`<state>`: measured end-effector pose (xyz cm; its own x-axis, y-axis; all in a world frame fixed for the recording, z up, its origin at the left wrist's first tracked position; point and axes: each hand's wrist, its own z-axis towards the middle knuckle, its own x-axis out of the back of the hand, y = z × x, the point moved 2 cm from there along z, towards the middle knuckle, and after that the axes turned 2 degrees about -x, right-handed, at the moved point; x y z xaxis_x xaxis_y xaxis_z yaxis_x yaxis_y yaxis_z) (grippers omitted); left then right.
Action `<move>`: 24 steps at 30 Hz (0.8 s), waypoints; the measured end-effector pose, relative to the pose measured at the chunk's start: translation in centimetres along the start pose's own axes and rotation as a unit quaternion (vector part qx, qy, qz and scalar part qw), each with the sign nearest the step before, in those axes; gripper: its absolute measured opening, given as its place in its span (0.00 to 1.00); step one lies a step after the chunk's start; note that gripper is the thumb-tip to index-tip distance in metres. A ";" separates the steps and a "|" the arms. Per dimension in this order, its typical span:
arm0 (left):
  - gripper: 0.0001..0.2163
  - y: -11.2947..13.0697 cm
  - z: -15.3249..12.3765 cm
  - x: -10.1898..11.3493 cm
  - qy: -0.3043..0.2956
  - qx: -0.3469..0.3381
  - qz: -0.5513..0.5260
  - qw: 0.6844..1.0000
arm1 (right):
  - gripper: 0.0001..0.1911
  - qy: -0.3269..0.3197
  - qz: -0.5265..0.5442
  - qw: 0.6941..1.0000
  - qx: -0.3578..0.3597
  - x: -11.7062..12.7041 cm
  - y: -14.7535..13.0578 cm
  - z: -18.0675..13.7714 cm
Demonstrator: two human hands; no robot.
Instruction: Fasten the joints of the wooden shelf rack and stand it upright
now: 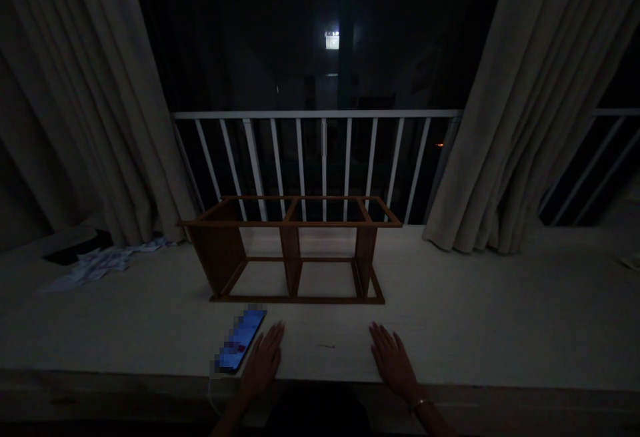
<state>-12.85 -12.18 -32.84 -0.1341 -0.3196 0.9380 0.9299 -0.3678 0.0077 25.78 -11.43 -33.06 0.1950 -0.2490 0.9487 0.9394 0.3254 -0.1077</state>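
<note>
My left hand [265, 354] lies flat near the front edge of the pale ledge [475, 330], fingers stretched out. Right beside it, on its left, is a phone [241, 342] with a lit, partly pixelated screen. My right hand [393, 357] rests palm down farther right, fingers extended, a thin bracelet at the wrist. Neither hand holds anything. Between the hands lies a small thin item [327, 345], too small to make out. Beyond them a brown wooden shelf frame [293, 260] lies on its side, apart from both hands.
A white railing [323, 115] runs along the dark window behind the frame. Curtains hang at the left [95, 90] and right [510, 123], reaching the ledge. Crumpled papers [107, 260] lie at the far left. A pale cable [212, 397] hangs over the front edge below the phone.
</note>
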 end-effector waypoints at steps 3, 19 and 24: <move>0.23 -0.1 0.2 -0.5 -0.016 -0.020 0.028 0.999 | 0.25 -0.012 0.005 1.000 0.011 0.1 0.1 0.3; 0.23 0.3 0.3 -0.5 -0.005 -0.009 0.039 0.999 | 0.30 -0.035 0.014 0.999 -0.011 1.3 -0.5 0.4; 0.23 0.2 0.3 -0.7 -0.004 -0.003 0.036 0.999 | 0.29 -0.032 0.016 0.999 -0.014 1.3 -0.6 0.4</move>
<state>-12.44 -11.82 -33.38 -0.0634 -0.3389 0.9387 0.9352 -0.3485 -0.0627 25.41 -11.55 -31.59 0.2077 -0.1790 0.9617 0.9405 0.3069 -0.1460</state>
